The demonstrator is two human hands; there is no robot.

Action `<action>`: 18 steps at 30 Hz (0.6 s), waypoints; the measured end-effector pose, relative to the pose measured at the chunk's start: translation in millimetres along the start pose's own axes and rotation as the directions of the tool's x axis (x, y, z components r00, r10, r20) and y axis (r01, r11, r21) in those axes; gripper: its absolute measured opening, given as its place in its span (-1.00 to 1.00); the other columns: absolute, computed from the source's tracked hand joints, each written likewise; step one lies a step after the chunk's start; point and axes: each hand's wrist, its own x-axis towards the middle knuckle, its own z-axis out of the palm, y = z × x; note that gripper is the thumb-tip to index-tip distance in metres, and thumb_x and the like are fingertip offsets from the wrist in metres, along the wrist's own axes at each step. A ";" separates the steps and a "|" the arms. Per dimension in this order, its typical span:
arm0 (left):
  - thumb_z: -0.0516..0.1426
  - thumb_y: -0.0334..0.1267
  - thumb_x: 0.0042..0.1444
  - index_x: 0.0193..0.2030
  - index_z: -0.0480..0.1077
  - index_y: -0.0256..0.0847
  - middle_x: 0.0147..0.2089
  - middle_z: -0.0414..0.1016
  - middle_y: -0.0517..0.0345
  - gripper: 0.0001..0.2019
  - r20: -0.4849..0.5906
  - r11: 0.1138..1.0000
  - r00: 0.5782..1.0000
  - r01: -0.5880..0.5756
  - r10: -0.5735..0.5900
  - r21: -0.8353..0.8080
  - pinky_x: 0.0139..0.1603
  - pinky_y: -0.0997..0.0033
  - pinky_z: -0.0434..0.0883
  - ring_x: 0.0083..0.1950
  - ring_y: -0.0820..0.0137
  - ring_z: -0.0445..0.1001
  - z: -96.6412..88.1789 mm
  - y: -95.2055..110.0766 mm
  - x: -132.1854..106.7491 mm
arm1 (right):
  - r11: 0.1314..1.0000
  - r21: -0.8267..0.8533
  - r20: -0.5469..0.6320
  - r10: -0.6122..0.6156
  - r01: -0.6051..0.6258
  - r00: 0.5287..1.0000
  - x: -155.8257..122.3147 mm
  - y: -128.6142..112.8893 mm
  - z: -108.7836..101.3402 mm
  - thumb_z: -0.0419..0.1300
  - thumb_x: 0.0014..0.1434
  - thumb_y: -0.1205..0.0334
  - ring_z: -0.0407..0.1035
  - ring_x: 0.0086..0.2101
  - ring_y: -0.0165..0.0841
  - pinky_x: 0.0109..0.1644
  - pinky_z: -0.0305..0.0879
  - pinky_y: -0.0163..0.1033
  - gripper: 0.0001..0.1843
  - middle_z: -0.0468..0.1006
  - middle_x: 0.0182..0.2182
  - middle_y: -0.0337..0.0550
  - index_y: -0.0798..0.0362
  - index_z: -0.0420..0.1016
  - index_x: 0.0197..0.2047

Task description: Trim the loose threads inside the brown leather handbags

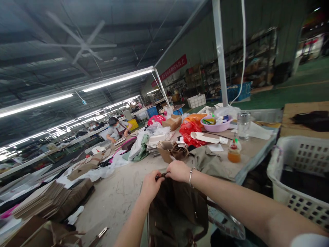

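Both hands (pixel 150 187) (pixel 178 171) pinch the brown bag (pixel 177 212) (top edge).

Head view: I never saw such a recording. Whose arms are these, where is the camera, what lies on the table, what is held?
No machine here. The camera sits on a person's head, looking forward and down, so both arms are that person's own. The left hand and the right hand grip the top of a dark brown bag by the near edge of the table. Farther along lie a tan bag, a pink bowl and a glass jar. A white basket stands at the right.
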 end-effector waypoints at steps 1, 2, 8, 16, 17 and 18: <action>0.17 -0.30 -0.06 -0.29 0.32 -0.18 -0.32 0.47 0.20 -0.84 -0.002 0.999 1.000 0.005 -0.006 -0.046 -0.23 0.42 0.26 -0.25 0.38 0.42 -0.5 -0.6 -1.0 | 1.000 -0.015 -0.012 0.004 -0.004 1.000 1.0 -1.0 1.6 0.05 0.12 0.02 0.43 -0.31 -0.26 -0.32 0.25 -0.32 -0.66 0.57 -0.40 -0.06 0.02 0.58 -0.31; 0.19 -0.31 -0.09 -0.23 0.30 -0.18 -0.28 0.47 0.18 -0.76 -0.004 0.996 1.000 0.015 -0.016 -0.089 -0.19 0.39 0.28 -0.21 0.36 0.43 -1.0 -1.7 -2.0 | 1.000 -0.026 -0.018 0.008 -0.009 1.000 1.7 -1.9 3.0 0.05 0.13 0.05 0.43 -0.30 -0.25 -0.31 0.26 -0.32 -0.67 0.57 -0.39 -0.04 0.04 0.58 -0.31; 0.19 -0.37 -0.15 -0.18 0.27 -0.19 -0.18 0.44 0.12 -0.67 -0.025 0.995 1.000 -0.019 0.017 -0.099 -0.06 0.30 0.30 -0.10 0.33 0.41 -3.5 -12.0 -7.4 | 1.000 -0.030 -0.035 -0.010 0.009 0.999 1.0 -2.1 6.4 0.07 0.13 0.08 0.43 -0.27 -0.24 -0.25 0.28 -0.31 -0.68 0.57 -0.33 0.01 0.08 0.58 -0.29; 0.13 -0.34 -0.05 -0.35 0.32 -0.19 -0.22 0.42 0.13 -0.91 -0.083 0.985 0.981 -0.173 0.174 0.019 -0.11 0.31 0.35 -0.16 0.35 0.40 -1.1 -11.6 -7.1 | 1.000 -0.013 -0.070 -0.020 0.019 0.997 0.1 2.6 8.2 0.05 0.14 0.07 0.43 -0.27 -0.24 -0.23 0.28 -0.31 -0.65 0.58 -0.36 0.00 0.08 0.58 -0.30; 0.12 -0.34 -0.05 -0.36 0.32 -0.19 -0.20 0.42 0.12 -0.92 -0.094 0.984 0.979 -0.179 0.181 0.023 -0.11 0.30 0.35 -0.15 0.35 0.40 -0.1 -11.8 -6.6 | 1.000 -0.010 -0.069 -0.012 0.011 0.998 0.0 2.4 8.0 0.05 0.14 0.06 0.43 -0.27 -0.25 -0.23 0.28 -0.31 -0.65 0.58 -0.36 0.00 0.08 0.58 -0.29; 0.12 -0.34 -0.04 -0.36 0.33 -0.19 -0.18 0.42 0.11 -0.94 -0.104 0.982 0.977 -0.184 0.186 0.028 -0.10 0.30 0.36 -0.14 0.34 0.40 0.8 -12.2 -6.2 | 1.000 -0.006 -0.065 -0.005 0.005 0.998 -0.1 2.1 7.9 0.05 0.14 0.06 0.43 -0.27 -0.25 -0.23 0.28 -0.30 -0.65 0.58 -0.36 0.01 0.08 0.58 -0.29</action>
